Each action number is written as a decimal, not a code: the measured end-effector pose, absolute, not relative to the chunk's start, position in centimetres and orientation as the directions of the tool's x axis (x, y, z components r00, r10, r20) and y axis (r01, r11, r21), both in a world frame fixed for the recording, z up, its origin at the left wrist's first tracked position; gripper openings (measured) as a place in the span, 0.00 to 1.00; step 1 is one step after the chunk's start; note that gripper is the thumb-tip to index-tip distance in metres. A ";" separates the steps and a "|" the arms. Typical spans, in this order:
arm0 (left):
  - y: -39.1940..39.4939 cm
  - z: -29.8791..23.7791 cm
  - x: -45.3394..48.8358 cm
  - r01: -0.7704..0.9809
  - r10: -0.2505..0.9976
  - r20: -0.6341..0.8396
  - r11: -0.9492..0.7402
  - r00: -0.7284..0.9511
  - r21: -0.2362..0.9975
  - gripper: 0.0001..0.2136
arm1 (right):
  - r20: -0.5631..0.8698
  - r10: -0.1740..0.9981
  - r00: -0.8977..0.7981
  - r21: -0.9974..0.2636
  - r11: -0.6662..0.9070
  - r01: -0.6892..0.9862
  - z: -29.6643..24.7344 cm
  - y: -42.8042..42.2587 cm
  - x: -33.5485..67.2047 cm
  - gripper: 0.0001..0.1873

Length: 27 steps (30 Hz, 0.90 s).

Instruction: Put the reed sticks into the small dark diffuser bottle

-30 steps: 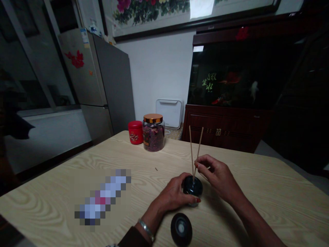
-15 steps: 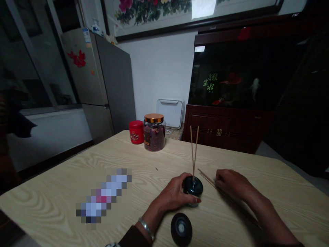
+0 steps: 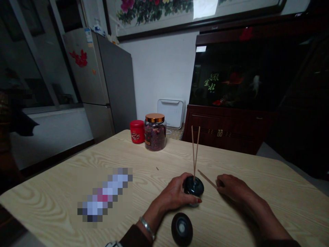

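Note:
My left hand (image 3: 177,192) is closed around a small dark glass reed diffuser bottle (image 3: 195,187) standing on the table. Two thin reed sticks (image 3: 195,151) rise from its neck in a narrow V. To the right, my right hand (image 3: 232,187) has its fingers curled on another reed stick (image 3: 207,178), whose tip points toward the bottle. The far end of that stick is hidden behind the hand and forearm, and I cannot tell whether it is one stick or more. Just in front of the bottle lies a round black cap (image 3: 182,229), with a pale disc at its centre.
On the wood-patterned table (image 3: 120,154), a blurred-out long item (image 3: 105,195) lies at left. A red canister (image 3: 137,132) and a copper-lidded jar of dried flowers (image 3: 155,135) stand at the back edge. A tiny brown bit (image 3: 157,168) lies mid-table. Beyond is a fish tank (image 3: 231,79).
My right hand has dropped slightly and closed in on the stick, whose long rear part no longer shows beside the forearm. The left hand and bottle stay in place; the view shifts slightly.

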<state>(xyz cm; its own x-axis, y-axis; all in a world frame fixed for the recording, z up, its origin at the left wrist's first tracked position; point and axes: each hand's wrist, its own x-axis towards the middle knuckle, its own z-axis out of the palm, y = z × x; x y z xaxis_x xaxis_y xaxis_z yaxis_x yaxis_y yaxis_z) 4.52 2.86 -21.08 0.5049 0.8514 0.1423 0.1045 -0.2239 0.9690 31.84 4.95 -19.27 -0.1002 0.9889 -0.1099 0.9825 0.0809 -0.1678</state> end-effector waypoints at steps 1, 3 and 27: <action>2.9 -21.2 4.5 0.107 0.852 0.143 -0.226 0.504 0.968 0.32 | -0.110 0.988 -0.104 -0.177 0.084 0.981 -19.2 4.9 31.9 0.06; 3.0 -21.4 4.6 0.124 0.854 0.147 -0.238 0.499 0.963 0.32 | -0.109 0.988 -0.113 -0.199 0.089 0.976 -19.1 4.9 31.9 0.05; 2.7 -20.5 4.4 0.131 0.854 0.137 -0.232 0.502 0.964 0.30 | 0.534 0.762 0.367 -0.844 0.506 0.179 -9.1 0.7 26.3 0.13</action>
<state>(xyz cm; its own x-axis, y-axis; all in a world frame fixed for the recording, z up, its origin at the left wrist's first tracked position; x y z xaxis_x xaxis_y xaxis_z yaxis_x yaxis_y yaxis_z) 4.40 2.65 -20.46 0.5023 0.8537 0.1374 0.1308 -0.2321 0.9638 26.34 0.67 -9.06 0.3667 0.7616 0.5344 0.1787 0.5060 -0.8438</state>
